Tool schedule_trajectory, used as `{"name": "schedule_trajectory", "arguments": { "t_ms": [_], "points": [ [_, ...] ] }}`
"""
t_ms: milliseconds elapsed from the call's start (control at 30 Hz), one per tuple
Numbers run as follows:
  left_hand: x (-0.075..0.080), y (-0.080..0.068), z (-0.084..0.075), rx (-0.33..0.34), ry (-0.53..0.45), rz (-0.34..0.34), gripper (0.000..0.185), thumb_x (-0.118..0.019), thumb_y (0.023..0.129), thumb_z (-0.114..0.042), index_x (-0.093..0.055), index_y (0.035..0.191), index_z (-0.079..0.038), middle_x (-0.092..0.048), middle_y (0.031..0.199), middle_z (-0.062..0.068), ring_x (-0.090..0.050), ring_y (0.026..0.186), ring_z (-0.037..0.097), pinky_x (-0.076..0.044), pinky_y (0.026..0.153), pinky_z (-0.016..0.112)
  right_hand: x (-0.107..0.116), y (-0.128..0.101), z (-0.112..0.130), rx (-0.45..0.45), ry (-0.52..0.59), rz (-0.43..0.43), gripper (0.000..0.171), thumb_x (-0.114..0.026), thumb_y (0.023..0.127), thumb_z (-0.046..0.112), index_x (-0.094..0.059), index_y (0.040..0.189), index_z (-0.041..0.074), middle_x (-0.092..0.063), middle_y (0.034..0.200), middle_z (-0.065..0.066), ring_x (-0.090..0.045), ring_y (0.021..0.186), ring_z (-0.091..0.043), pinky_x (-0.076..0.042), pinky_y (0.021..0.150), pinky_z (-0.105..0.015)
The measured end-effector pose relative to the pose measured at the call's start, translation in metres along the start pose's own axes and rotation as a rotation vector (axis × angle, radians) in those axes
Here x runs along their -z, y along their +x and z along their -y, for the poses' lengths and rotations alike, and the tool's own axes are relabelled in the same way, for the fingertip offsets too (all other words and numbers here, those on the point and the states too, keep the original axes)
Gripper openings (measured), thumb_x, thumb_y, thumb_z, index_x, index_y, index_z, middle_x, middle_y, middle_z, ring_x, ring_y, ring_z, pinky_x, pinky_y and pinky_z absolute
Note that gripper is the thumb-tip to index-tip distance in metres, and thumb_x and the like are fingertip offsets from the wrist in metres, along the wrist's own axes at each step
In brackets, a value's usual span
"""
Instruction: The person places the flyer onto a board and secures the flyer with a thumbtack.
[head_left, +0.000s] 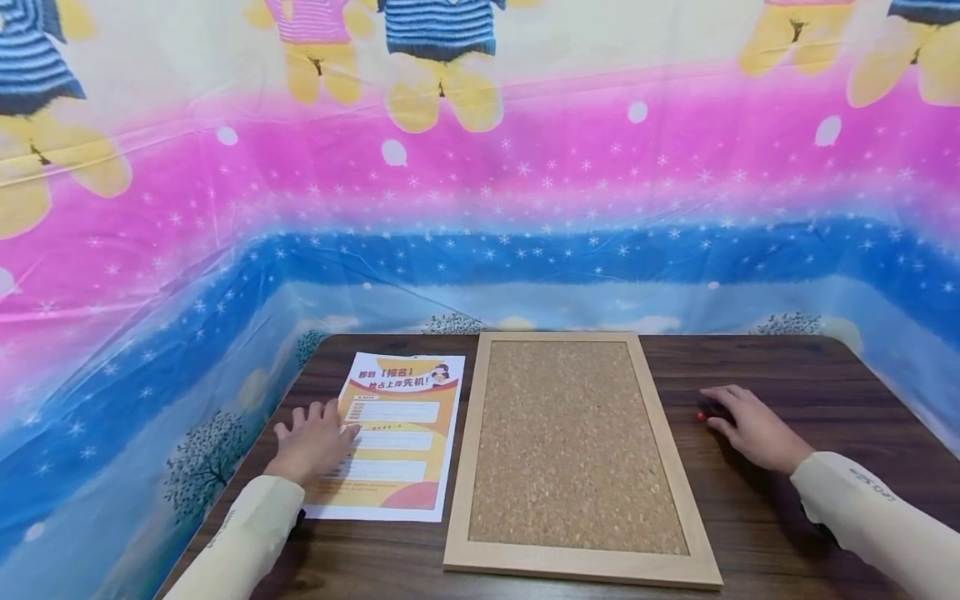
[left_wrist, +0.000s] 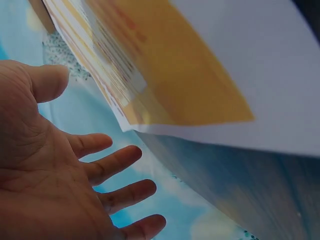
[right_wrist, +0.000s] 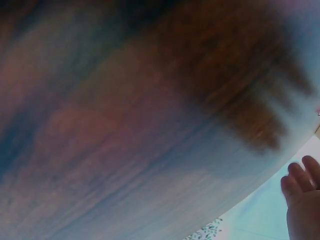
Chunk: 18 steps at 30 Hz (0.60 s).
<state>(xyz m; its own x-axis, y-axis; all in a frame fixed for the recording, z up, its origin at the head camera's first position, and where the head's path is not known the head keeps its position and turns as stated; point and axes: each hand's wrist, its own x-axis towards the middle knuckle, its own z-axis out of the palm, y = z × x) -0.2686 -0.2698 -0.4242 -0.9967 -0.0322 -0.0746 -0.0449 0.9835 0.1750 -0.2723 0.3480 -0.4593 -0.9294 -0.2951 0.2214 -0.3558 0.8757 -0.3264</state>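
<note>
My left hand (head_left: 313, 443) hovers over the left edge of a printed paper poster (head_left: 420, 417), fingers spread. In the left wrist view its palm and straight fingers hold nothing, beside the yellow and white corner of the sheet (left_wrist: 190, 95). A cork board (head_left: 577, 442) with a pale wooden frame lies upright in front of me, just right of the poster. Beyond its right side is my right hand (head_left: 759, 432), thumb and fingertips close to a tiny red object (head_left: 701, 417). The right wrist view shows only a few extended fingers (right_wrist: 300, 182) at its edge.
All of this lies on a dark wood-grain table (head_left: 810, 375). A patterned cloth (head_left: 525, 192) in pink, blue and white hangs behind the table and along both sides. The board's near frame edge comes close to the front of the view.
</note>
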Motion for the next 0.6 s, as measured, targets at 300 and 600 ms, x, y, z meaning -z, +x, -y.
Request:
{"name": "schedule_trajectory", "arguments": {
  "t_ms": [300, 600],
  "points": [
    [0.010, -0.001, 0.011, 0.074, 0.005, 0.051, 0.056, -0.050, 0.096, -0.024, -0.035, 0.132, 0.016, -0.038, 0.126, 0.039, -0.028, 0.113, 0.054, -0.014, 0.088, 0.069, 0.002, 0.010, -0.001, 0.039, 0.014, -0.037, 0.028, -0.062, 0.085, -0.008, -0.061, 0.113, -0.003, -0.060, 0.104, -0.017, -0.058, 0.099, -0.037, -0.045, 0.080, -0.054],
    [0.011, 0.001, 0.011, 0.102, 0.040, 0.102, 0.051, -0.056, 0.094, -0.026, -0.046, 0.121, 0.016, -0.052, 0.108, 0.033, -0.038, 0.102, 0.049, -0.018, 0.088, 0.065, -0.002, 0.017, -0.003, 0.031, 0.029, -0.037, 0.018, -0.066, 0.082, -0.009, -0.066, 0.095, 0.003, -0.061, 0.088, -0.005, -0.060, 0.082, -0.026, -0.048, 0.071, -0.048]
  ]
}}
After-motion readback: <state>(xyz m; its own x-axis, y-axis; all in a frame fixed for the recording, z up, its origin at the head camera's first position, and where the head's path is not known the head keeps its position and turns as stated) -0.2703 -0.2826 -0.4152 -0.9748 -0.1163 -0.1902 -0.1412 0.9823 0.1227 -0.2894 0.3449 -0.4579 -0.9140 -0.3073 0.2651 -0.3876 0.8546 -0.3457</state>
